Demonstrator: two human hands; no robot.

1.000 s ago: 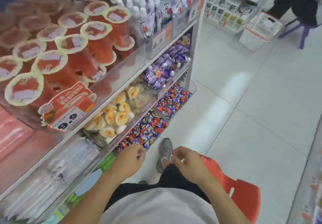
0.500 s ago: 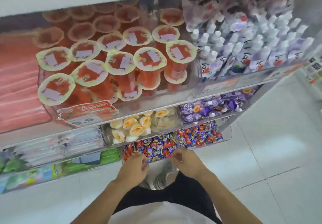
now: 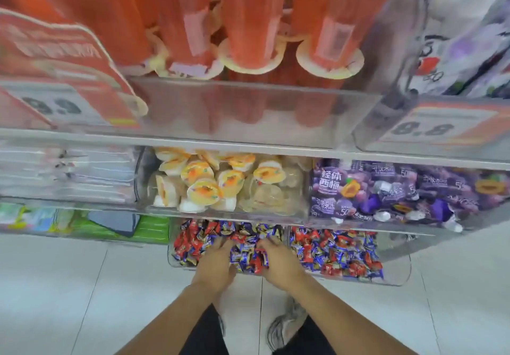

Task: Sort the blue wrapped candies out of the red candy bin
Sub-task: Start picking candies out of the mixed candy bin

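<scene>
Hands: left hand [image 3: 218, 255] and right hand [image 3: 276, 255] are laid fingers-down in the candy bin [image 3: 179, 260]; any grasp is hidden.
Blue wrapped candies [image 3: 242, 256]: mixed among red ones between the hands; judged light, crinkly, slippery, best pinched by twisted ends.
Room: the jelly cup shelf [image 3: 220, 214] overhangs the bin's rear; its front is open.

Pale tiled floor [image 3: 82, 299] spreads below a tiered shop shelf [image 3: 248, 144] (clear-fronted, brightly lit), whose price tags [image 3: 422, 128] sit along its edge.
</scene>
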